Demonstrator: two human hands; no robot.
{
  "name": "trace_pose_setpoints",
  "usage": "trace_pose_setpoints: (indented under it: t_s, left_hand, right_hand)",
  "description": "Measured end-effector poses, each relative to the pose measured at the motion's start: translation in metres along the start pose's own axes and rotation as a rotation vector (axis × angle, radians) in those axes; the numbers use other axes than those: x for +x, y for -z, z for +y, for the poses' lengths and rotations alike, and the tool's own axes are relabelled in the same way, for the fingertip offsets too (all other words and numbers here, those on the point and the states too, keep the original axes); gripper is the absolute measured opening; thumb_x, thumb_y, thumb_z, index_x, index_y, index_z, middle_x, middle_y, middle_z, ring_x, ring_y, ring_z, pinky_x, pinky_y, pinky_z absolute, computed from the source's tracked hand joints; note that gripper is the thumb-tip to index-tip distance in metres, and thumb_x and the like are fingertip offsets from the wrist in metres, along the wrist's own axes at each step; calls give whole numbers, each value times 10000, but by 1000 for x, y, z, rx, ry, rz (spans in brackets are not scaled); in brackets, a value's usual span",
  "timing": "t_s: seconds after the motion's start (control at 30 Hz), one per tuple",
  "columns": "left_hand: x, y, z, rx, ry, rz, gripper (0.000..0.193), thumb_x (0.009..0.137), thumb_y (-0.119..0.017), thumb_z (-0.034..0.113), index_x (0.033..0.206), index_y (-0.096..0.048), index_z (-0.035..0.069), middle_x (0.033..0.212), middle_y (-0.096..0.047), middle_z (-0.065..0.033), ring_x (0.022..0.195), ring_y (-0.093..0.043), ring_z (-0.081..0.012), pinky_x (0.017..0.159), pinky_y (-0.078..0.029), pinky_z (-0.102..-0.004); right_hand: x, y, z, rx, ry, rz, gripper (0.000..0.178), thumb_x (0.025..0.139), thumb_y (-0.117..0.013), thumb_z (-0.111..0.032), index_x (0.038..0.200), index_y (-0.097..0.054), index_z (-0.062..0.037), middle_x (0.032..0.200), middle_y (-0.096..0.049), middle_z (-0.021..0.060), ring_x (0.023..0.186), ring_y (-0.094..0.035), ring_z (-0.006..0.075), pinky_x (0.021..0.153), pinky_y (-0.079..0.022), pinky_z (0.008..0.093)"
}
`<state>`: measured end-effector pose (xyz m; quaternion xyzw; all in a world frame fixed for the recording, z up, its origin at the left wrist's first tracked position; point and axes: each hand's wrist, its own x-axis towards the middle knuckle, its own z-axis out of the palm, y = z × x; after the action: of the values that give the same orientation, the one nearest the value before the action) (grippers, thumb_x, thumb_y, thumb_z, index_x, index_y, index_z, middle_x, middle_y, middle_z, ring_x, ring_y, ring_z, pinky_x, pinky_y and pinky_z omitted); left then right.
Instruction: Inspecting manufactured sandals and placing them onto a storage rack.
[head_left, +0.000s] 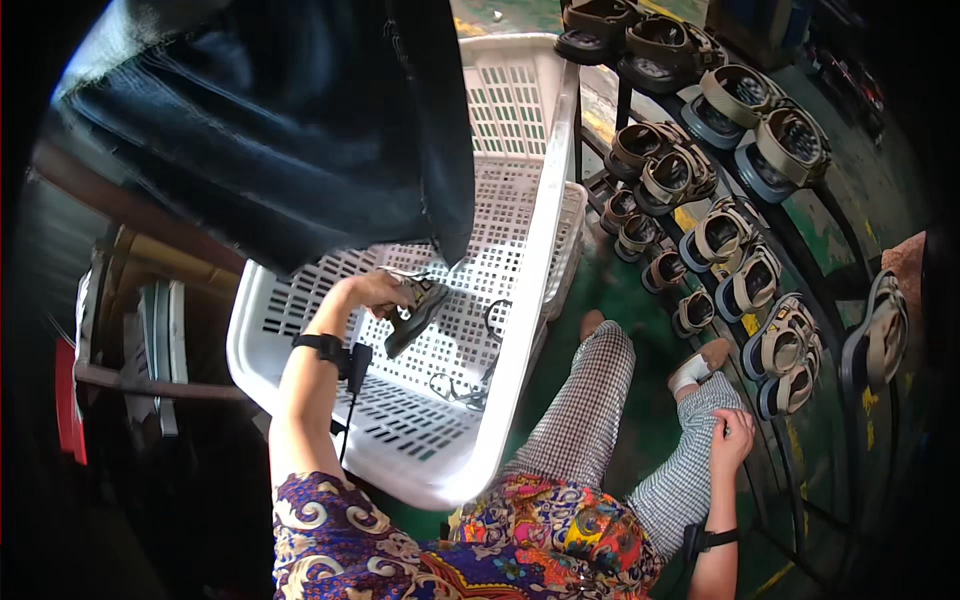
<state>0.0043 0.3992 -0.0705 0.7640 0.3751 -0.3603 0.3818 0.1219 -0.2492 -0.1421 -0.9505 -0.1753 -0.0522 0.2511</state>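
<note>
My left hand (375, 292) reaches down inside a white perforated plastic basket (250, 340). Its fingers are closed around a sandal (415, 318) with a dark sole and greyish straps. Inside the basket, thin dark straps or cords (455, 388) lie near the right wall. My right hand (733, 436) rests on my right knee, over checked trousers, with its fingers curled in and nothing visible in them. Each wrist wears a black band, and a cable hangs from a small black device at the left one.
A large dark sheet or bag (290, 130) hangs over the basket's far left part. On the right, a black metal rack (845, 235) carries rows of beige-and-grey sandals (790, 145). Stacked boards or boxes (160, 340) stand at the left. The floor (590, 280) is green with yellow marks.
</note>
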Motion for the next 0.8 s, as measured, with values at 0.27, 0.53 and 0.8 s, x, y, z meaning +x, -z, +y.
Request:
trace_pose_setpoints:
  t_s: [0.27,0.53,0.8]
  left_hand:
    - [-249,-77,109,79,-648,316,220,869,-650,203,895,-617,-14,572,-537,-24,491,-506,-105,477,-393,-275]
    - [-283,-286,188,209,-1287,390,221,847,-675,156,808,-516,8,608,-517,-145,520,-505,-334,495,-400,-367]
    - [-258,-355,203,288,-1540,59,221,848,-680,178,995,-622,23,840,-615,-110,699,-623,-316,582,-496,-402]
  right_hand:
    - [-10,48,-99,1177,-228,-671,307,904,-576,-83,1193,-558,20,1057,-654,116,1054,-600,177,942,-459,305]
    - [-56,97,-155,1758,-211,-634,986,730,-822,-247,1479,-207,-67,1449,-365,78,1320,-370,180,1091,-303,342]
    - [-144,94,-75,1314,-447,-223,808,726,-718,-25,1424,-311,-14,1287,-513,76,1172,-494,161,1009,-380,297]
